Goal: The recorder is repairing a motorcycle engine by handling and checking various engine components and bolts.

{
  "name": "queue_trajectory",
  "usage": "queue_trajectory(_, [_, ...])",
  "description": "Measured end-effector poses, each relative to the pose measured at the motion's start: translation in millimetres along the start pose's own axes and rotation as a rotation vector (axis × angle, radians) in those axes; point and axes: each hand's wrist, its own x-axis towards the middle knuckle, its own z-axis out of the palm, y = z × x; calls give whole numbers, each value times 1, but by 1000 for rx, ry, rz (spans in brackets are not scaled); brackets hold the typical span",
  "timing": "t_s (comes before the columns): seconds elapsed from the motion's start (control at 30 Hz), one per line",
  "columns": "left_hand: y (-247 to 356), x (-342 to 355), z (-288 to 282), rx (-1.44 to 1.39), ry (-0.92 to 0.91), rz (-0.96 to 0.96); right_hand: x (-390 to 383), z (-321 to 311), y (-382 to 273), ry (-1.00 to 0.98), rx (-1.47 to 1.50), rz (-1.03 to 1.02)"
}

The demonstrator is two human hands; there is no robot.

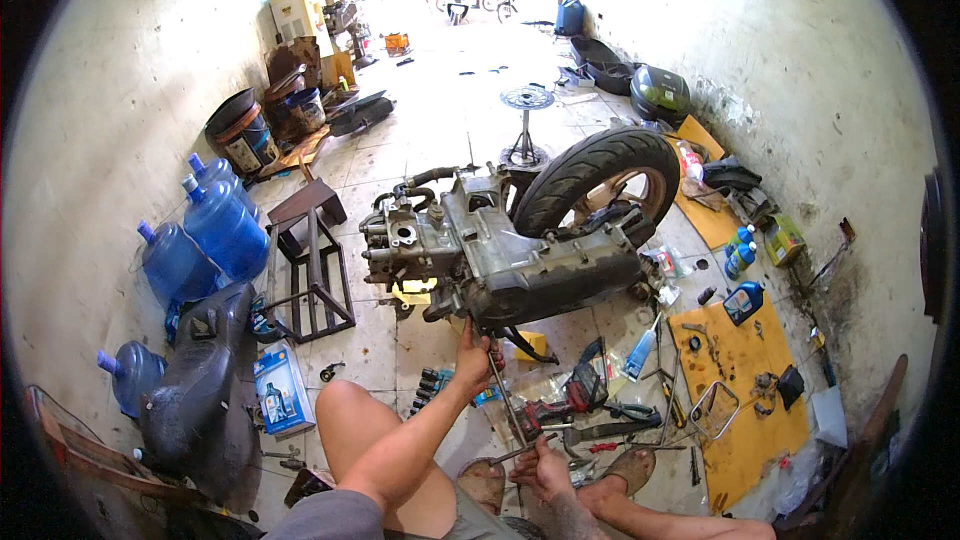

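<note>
Scooter engine point(500, 250) stands over the tiled floor point(375, 365) in front of the person, its long axis running left to right and angling slightly away at the right. Its cylinder end faces left, and the treaded rear wheel point(600, 185) is at the right, beyond the long dark case. A T-handle wrench point(511, 403) points away from the person and a little left, its shaft reaching toward the engine's underside and its crossbar at the near end.

Both hands are on the near side of the engine. The left hand point(474, 358) is curled by the upper shaft, just below the casing; how firmly it grips, I cannot tell. The right hand point(543, 470) is closed around the crossbar, nearer the person and well apart from the engine.

Along the left wall are large blue water jugs point(225, 230), their contents unclear, beside a black scooter seat point(200, 390). Farther back stands a bucket point(245, 135) whose inside is too indistinct to read. To the right, a dark oil bottle point(743, 302) stands at the edge of a yellow board point(740, 440) strewn with small metal parts point(765, 395). Near it are blue bottles point(740, 258) and a yellow-green container point(783, 240); what these hold cannot be made out.
</note>
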Motion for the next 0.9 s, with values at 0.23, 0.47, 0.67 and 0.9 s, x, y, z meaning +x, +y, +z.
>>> queue_trajectory(0.23, [-3,-2,11,-32,81,21,-22,-4,15,459,-1297,-1396])
queue_trajectory(0.47, [0,4,7,-33,36,27,1,-12,-9,-109,-447,-479])
queue_trajectory(0.67, [-6,4,11,-59,54,35,-2,-24,-25,-87,-1258,-888])
queue_trajectory(0.9, [0,1,4,-13,89,49,6,13,-9,-124,-835,-840])
